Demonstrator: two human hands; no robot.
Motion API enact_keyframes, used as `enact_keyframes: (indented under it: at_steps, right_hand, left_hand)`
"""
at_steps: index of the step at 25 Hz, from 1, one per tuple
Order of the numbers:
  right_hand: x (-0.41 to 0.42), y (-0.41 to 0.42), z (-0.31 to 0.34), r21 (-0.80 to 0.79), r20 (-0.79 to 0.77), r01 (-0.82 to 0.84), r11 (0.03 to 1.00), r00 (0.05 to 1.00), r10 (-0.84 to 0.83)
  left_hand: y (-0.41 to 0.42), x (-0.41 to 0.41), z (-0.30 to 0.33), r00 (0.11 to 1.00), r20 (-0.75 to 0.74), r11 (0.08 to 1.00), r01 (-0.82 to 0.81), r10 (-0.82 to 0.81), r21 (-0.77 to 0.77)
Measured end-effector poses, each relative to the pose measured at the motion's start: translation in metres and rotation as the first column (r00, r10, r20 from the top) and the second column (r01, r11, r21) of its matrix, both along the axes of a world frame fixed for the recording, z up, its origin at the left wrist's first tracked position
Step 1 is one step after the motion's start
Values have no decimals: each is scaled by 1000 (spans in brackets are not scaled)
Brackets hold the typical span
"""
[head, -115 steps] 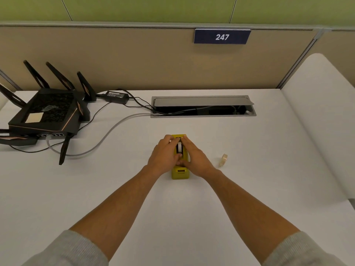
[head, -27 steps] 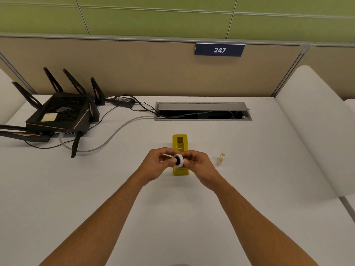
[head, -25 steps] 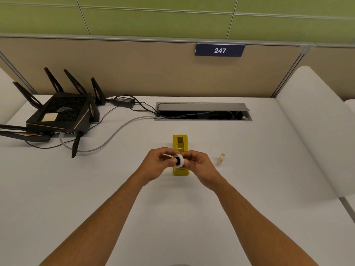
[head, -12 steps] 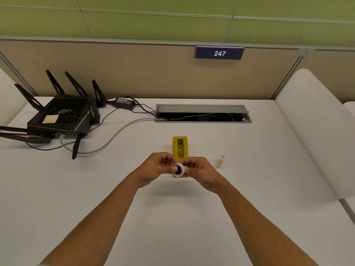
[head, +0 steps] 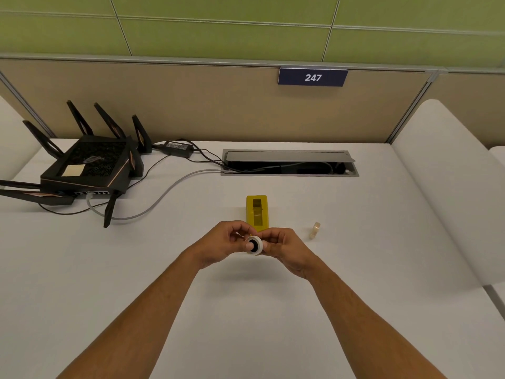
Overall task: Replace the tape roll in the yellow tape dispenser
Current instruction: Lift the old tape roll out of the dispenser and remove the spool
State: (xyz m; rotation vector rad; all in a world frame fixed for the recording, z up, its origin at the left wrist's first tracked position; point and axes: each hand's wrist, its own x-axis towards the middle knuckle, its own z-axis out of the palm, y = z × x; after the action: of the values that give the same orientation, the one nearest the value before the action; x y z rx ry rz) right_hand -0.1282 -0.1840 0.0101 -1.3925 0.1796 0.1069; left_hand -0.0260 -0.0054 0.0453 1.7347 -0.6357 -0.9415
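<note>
Dispenser lengthwise, pointing away

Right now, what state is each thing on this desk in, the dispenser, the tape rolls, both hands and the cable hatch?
Yellow plastic tape dispenser: on the desk, roll bay empty.
White tape roll with black hub: out of the dispenser, held above the desk.
Left hand: pinching that roll.
Right hand: gripping that roll.
Small clear tape roll: standing on edge, untouched.
Grey metal cable hatch: lid open.
</note>
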Motion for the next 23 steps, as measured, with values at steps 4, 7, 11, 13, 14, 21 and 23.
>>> enact_keyframes:
  at_steps: [4,7,11,13,14,21,23]
  right_hand:
    - [0,-2,-1,-31,-31,-5,1000,1000,4]
    - [1,-3,2,-48,-24,-14,999,1000,13]
    - [1,-5,3,-36,-20,-17,999,1000,16]
    - [1,-6,3,-44,-24,-24,999,999,23]
    - [1,-6,3,-39,-31,-19,999,999,17]
    - [3,-4,3,139,-116,82,987,991,-66]
    - [5,1,1,130,-108,91,987,991,-77]
  left_hand:
    - [-4,2,4,985,145,993,75,-88,94]
    - [-4,3,4,981,176,993,66,-83,99]
    - [-6,-1,2,974,214,994,51,-71,97]
    - [-7,-3,1,972,229,994,40,-62,99]
    - [-7,-4,1,969,240,996,28,-49,90]
    - [-9,3,-1,949,305,994,-96,74,56]
    - [-10,3,-3,951,291,992,-120,106,32]
